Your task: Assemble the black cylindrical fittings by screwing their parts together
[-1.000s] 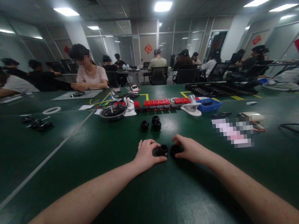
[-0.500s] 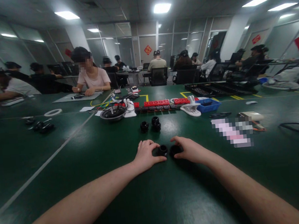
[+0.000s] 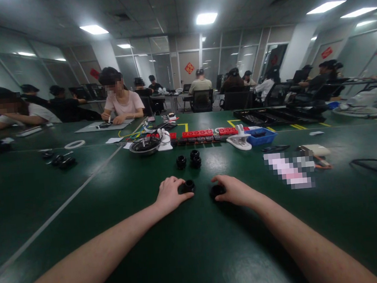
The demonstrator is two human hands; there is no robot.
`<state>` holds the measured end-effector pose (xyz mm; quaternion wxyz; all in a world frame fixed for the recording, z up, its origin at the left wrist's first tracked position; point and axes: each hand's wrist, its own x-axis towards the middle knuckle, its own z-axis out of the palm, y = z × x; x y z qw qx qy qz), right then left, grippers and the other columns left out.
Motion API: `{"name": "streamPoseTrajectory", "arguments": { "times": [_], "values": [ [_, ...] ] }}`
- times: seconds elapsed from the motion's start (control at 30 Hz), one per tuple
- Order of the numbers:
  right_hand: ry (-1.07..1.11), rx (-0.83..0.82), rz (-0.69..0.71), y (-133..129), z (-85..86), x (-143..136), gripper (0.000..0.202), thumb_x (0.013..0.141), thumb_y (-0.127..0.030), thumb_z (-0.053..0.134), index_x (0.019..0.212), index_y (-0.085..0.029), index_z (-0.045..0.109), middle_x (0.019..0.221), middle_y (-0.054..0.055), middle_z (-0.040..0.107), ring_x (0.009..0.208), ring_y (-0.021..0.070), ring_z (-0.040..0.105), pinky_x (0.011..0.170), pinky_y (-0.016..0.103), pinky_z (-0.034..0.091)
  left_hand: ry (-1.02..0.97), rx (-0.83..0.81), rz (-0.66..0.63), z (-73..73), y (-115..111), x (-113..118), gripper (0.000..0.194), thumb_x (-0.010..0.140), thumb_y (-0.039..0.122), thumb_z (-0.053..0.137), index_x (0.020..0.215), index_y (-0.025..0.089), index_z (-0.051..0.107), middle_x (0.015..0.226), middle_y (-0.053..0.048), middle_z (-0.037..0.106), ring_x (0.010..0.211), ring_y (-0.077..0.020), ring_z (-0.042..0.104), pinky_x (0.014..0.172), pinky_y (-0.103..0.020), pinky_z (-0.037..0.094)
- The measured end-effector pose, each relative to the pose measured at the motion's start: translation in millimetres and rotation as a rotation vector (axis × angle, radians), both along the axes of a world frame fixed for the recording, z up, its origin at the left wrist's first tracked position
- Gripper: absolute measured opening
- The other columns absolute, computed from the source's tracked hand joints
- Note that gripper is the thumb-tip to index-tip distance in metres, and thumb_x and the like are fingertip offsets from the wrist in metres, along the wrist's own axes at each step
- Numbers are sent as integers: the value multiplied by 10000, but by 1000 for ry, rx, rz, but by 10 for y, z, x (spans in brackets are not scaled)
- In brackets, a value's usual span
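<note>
On the green table, my left hand [image 3: 172, 193] curls its thumb and fingers around the left side of a black hollow cylindrical part [image 3: 189, 185], whose round opening faces up. To the right, my right hand [image 3: 234, 188] grips a second black round part [image 3: 216, 192] between thumb and fingers. A gap of table separates the two parts. Just beyond my hands stands a small group of similar black parts, among them a left one [image 3: 181, 162], a back one [image 3: 195, 153] and a front one [image 3: 196, 162]. Their exact kind is hard to make out.
Farther back lie a row of red blocks [image 3: 197, 133], a blue bin [image 3: 261, 136], a white clamp base [image 3: 240, 140] and a round dish [image 3: 144, 146]. Black pieces [image 3: 63, 160] lie at left, a beige device [image 3: 314, 150] at right. A co-worker [image 3: 124, 104] sits across the table.
My left hand has moved left with its black part, widening the gap between the two parts. My right hand stays nearly in place. The view has shifted slightly.
</note>
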<state>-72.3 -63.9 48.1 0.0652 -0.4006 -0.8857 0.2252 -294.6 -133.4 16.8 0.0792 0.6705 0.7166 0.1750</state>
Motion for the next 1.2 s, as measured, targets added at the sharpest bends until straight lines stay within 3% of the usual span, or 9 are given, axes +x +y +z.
{"name": "streamPoseTrajectory", "arguments": {
  "times": [0.37, 0.77, 0.9, 1.2],
  "values": [
    [-7, 1, -1, -11, 1, 1, 572, 611, -303, 646, 1141, -196, 459, 1078, 85, 551, 967, 219, 521, 792, 301, 405, 111, -41, 408, -97, -101, -1048, 626, 608, 686, 410, 994, 215, 552, 1017, -109, 530, 960, -294, 474, 737, -375, 397],
    [-7, -1, -3, -6, -10, 3, 581, 609, -311, 650, 1145, -193, 459, 1071, 91, 553, 966, 222, 523, 796, 304, 404, 123, -93, 677, -128, -286, -1749, 735, 568, 754, 344, 1040, 224, 536, 1041, -141, 520, 985, -344, 463, 734, -424, 400],
    [-6, -3, 4, 9, -21, 3, 592, 609, -315, 651, 1152, -186, 454, 1082, 96, 547, 972, 222, 521, 805, 307, 400, 108, -91, 762, -101, -387, -1874, 740, 573, 750, 338, 1056, 221, 520, 1075, -154, 499, 1005, -363, 446, 738, -444, 390],
    [-6, -3, 3, -8, -11, -7, 569, 615, -304, 650, 1141, -190, 464, 1084, 82, 546, 974, 214, 522, 813, 297, 397, 106, -74, 795, -51, -456, -1844, 759, 571, 759, 331, 1059, 207, 514, 1083, -162, 493, 997, -376, 444, 729, -447, 385]
  ]
}}
